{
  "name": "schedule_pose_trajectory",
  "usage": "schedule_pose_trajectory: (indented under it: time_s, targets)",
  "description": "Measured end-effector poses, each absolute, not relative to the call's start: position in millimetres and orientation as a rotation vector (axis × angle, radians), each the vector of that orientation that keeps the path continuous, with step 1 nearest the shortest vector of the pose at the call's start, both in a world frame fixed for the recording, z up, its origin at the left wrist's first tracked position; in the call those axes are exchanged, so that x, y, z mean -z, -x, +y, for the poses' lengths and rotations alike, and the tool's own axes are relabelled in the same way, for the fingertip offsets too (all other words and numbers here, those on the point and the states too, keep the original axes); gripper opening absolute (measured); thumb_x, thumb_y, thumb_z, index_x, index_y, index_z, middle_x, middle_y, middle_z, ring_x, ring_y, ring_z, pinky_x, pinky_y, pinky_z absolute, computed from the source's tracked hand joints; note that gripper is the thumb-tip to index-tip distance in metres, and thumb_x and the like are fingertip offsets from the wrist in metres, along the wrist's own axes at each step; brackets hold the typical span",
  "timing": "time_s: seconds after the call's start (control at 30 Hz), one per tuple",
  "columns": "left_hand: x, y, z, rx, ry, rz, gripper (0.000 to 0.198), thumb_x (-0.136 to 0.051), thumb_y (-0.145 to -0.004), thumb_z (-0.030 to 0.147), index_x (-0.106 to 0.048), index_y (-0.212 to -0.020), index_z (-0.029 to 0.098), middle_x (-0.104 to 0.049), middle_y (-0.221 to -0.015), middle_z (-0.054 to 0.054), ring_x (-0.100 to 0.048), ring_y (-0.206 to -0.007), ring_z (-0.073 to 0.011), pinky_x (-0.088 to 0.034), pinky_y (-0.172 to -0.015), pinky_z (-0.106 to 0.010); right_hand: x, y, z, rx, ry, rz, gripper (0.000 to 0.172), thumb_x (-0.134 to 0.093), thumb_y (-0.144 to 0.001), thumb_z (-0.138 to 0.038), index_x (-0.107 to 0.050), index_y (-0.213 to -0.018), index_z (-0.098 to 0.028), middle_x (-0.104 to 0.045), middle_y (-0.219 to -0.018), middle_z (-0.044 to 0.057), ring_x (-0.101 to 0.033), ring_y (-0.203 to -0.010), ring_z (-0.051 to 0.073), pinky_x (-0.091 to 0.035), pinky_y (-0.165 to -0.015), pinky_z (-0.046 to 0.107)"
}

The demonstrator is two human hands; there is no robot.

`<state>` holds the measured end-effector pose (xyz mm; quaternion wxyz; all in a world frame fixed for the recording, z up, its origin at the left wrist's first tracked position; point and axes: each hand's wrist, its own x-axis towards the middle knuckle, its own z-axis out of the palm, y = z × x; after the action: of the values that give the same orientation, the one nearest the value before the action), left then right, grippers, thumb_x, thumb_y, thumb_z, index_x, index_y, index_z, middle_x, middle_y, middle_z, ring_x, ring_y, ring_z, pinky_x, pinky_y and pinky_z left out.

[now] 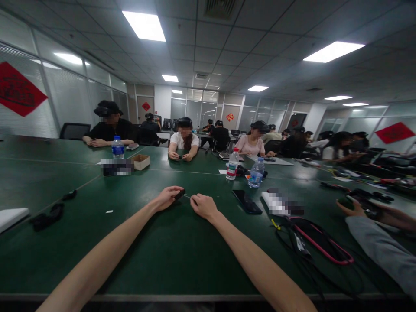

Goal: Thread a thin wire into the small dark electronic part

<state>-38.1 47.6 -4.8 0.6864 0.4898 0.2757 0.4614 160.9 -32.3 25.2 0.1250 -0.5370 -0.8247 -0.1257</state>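
Above the green table [156,255], both my arms reach forward, and the hands nearly meet. My left hand [167,198] is closed around a small dark object [180,194]; its kind is too blurred to make out. From that object a thin pale rod or wire [186,196] runs toward my right hand [204,206]. The right fingers are curled in a pinch at the other end of this thin piece, and they hide whatever else they hold. To the right of my right hand lies a black phone [247,202], flat on the tabletop.
Two water bottles [232,164] [256,172] stand beyond the phone. Black cables and a pink-edged pouch [321,238] lie at right, near a co-worker's hands [355,209]. An open cardboard box [141,162] and blue-capped bottle [118,148] stand far left. Several people sit around.
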Motion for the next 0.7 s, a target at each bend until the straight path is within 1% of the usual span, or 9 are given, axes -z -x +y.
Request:
schedule_pose_trajectory:
  time_s: [0.17,0.37,0.47,0.6,0.7]
  targets:
    - [4.0,37.5,46.6,-1.026,-1.094,0.59,0.018,-0.068,-0.073,0.014,-0.067,-0.09,0.01,-0.066,-0.095,-0.012,-0.062,-0.082,-0.0143,-0.048,-0.077,-0.024,-27.3,-159.0,-34.1,0.366,1.618,-2.408,0.042,-0.025,-0.096,-0.041,-0.061,-0.103,-0.022,-0.064,-0.095,0.007,-0.06,-0.077,0.013,-0.041,-0.067,0.022]
    - [2.9,37.9,43.5,-1.006,-1.115,0.555,0.031,-0.074,-0.068,0.014,-0.066,-0.097,0.01,-0.066,-0.096,-0.013,-0.062,-0.086,-0.0154,-0.047,-0.083,-0.027,-26.8,-158.5,-33.6,0.376,1.635,-2.401,0.043,-0.024,-0.096,-0.041,-0.061,-0.103,-0.023,-0.064,-0.096,0.007,-0.06,-0.078,0.014,-0.042,-0.068,0.023]
    - [3.8,38.3,43.8,-0.979,-1.153,0.555,0.037,-0.076,-0.065,0.013,-0.065,-0.1,0.011,-0.065,-0.096,-0.012,-0.062,-0.086,-0.0149,-0.047,-0.081,-0.025,-25.8,-158.8,-32.9,0.371,1.619,-2.414,0.042,-0.023,-0.096,-0.041,-0.061,-0.103,-0.023,-0.064,-0.097,0.007,-0.06,-0.079,0.014,-0.041,-0.068,0.024]
    - [6.1,37.3,44.6,-0.962,-1.213,0.575,0.045,-0.079,-0.062,0.011,-0.063,-0.104,0.012,-0.064,-0.094,-0.01,-0.061,-0.079,-0.0117,-0.047,-0.072,-0.021,-24.8,-159.1,-32.1,0.368,1.612,-2.396,0.042,-0.024,-0.096,-0.041,-0.061,-0.101,-0.022,-0.063,-0.095,0.007,-0.059,-0.077,0.014,-0.041,-0.067,0.023]
    - [6.4,35.7,43.2,-0.953,-1.241,0.596,0.048,-0.078,-0.063,0.014,-0.061,-0.108,0.013,-0.063,-0.094,-0.011,-0.062,-0.08,-0.0126,-0.048,-0.072,-0.022,-24.4,-159.5,-31.9,0.373,1.615,-2.376,0.04,-0.025,-0.096,-0.04,-0.061,-0.099,-0.022,-0.063,-0.092,0.006,-0.059,-0.074,0.013,-0.04,-0.064,0.022]
